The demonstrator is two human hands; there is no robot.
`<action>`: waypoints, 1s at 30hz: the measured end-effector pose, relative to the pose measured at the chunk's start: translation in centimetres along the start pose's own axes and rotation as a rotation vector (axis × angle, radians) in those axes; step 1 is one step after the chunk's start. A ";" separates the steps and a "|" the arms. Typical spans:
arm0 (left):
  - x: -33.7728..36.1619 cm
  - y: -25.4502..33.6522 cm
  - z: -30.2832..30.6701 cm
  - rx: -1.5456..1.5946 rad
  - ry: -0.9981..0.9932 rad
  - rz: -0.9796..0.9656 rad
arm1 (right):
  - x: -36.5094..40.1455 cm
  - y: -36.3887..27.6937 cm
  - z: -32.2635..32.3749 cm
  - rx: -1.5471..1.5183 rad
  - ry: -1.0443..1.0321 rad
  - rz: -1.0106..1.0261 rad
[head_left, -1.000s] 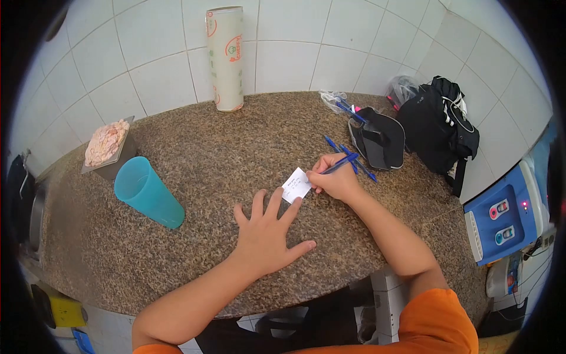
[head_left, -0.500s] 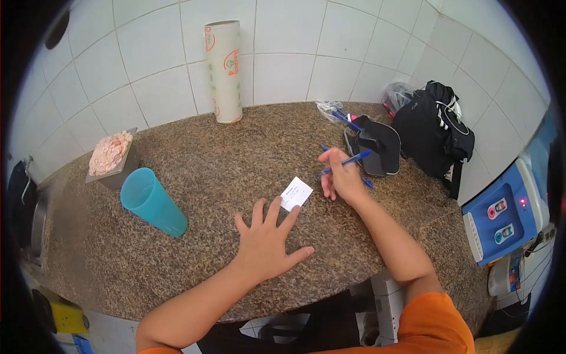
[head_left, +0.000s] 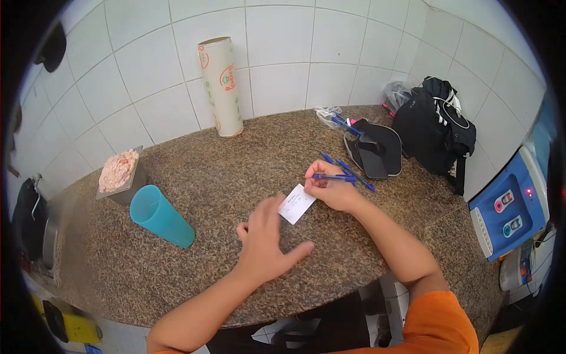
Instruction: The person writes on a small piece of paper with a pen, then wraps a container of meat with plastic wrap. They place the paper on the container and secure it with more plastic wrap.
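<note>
A small white paper note (head_left: pixel 297 205) with a few lines of writing lies tilted on the granite counter (head_left: pixel 247 159). My left hand (head_left: pixel 263 239) is spread palm down beside it, thumb out to the right, fingertips at the note's left edge and slightly blurred. In my right hand (head_left: pixel 332 192) a blue pen (head_left: pixel 336 177) lies across the closed fingers. The fingertips of that hand overlap the note's upper right corner. Just beyond it, more blue pens (head_left: pixel 357 175) rest on the counter.
A teal cup (head_left: pixel 162 217) and a square container of pinkish food (head_left: pixel 119 173) stand at left. Against the tiled wall is an upright printed roll (head_left: pixel 221 88). To the right are a black cap-like item (head_left: pixel 377 150), a black backpack (head_left: pixel 433 127) and a blue water dispenser (head_left: pixel 510 206).
My right hand has moved left and down, bringing the pen to the note's corner. My left fingers have drawn closer together. The view has shifted slightly.
</note>
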State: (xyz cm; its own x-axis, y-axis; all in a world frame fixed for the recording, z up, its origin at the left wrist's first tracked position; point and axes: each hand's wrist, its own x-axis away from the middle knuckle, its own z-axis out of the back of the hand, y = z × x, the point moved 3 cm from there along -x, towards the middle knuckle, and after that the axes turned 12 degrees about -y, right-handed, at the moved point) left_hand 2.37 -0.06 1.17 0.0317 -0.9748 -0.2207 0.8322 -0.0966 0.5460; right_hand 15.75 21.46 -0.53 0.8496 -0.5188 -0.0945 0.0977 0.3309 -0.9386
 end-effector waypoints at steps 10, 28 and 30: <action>-2.3 -6.2 -0.8 1.110 0.271 0.111 | 0.3 -2.1 -2.6 -0.411 -0.005 0.086; -2.5 -7.3 0.2 1.168 0.336 0.207 | 1.2 -2.9 0.7 0.497 0.096 0.347; -2.6 -7.2 0.2 1.159 0.333 0.209 | 1.6 -3.8 -0.8 0.229 -0.101 0.156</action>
State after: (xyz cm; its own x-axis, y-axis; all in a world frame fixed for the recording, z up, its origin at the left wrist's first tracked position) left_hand -3.83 3.12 -2.03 0.3874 -0.9104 -0.1453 -0.1858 -0.2315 0.9549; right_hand 16.34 18.74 2.57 0.9096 -0.3706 -0.1877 0.0664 0.5758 -0.8149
